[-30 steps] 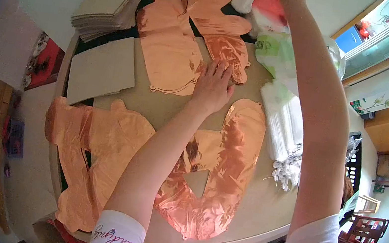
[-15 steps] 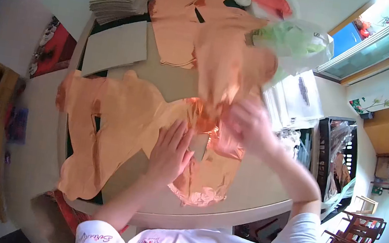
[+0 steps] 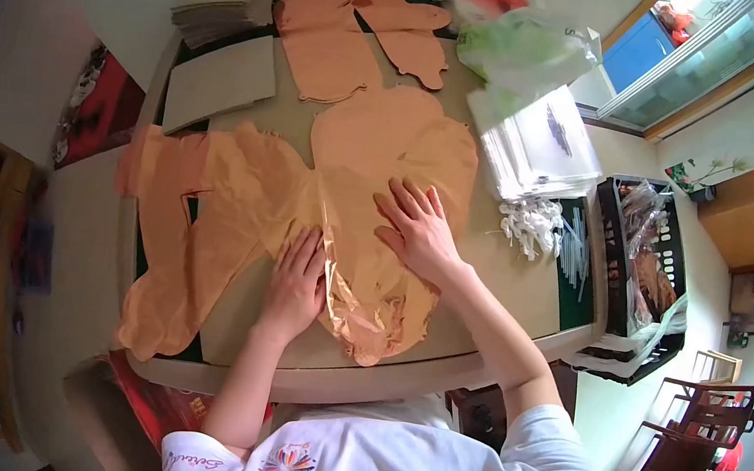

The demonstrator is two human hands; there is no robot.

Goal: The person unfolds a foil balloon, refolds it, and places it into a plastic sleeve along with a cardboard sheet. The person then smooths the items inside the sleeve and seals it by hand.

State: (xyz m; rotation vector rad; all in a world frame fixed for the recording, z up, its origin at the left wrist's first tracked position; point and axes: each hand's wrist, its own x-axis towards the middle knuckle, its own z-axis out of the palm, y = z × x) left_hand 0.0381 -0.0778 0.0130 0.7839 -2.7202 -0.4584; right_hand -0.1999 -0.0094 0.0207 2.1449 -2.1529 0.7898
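A flat rose-gold foil balloon (image 3: 382,139) lies spread on the table before me, its near end crumpled and shiny. My right hand (image 3: 421,234) rests flat on its middle, fingers spread. At its left edge, my left hand (image 3: 295,287) lies with fingers stretched out, beside a raised crease in the foil. To the left are more flat foil balloons (image 3: 162,252), with a wrinkled piece running toward my left hand. Another pile of flat foil balloons (image 3: 326,53) lies at the back, partly overlapped by the one under my right hand.
Grey cardboard sheets (image 3: 224,84) and a cardboard stack (image 3: 222,3) are at the back left. To the right lie clear plastic sleeves (image 3: 546,149), white ribbons (image 3: 531,227), clear straws (image 3: 574,250) and a black crate (image 3: 615,261). Behind them is a green-white plastic bag (image 3: 526,53).
My right hand has brought the lifted foil down flat and now lies on it, fingers spread. The foil that was folded near me is opened out away from me. My left hand moved slightly left.
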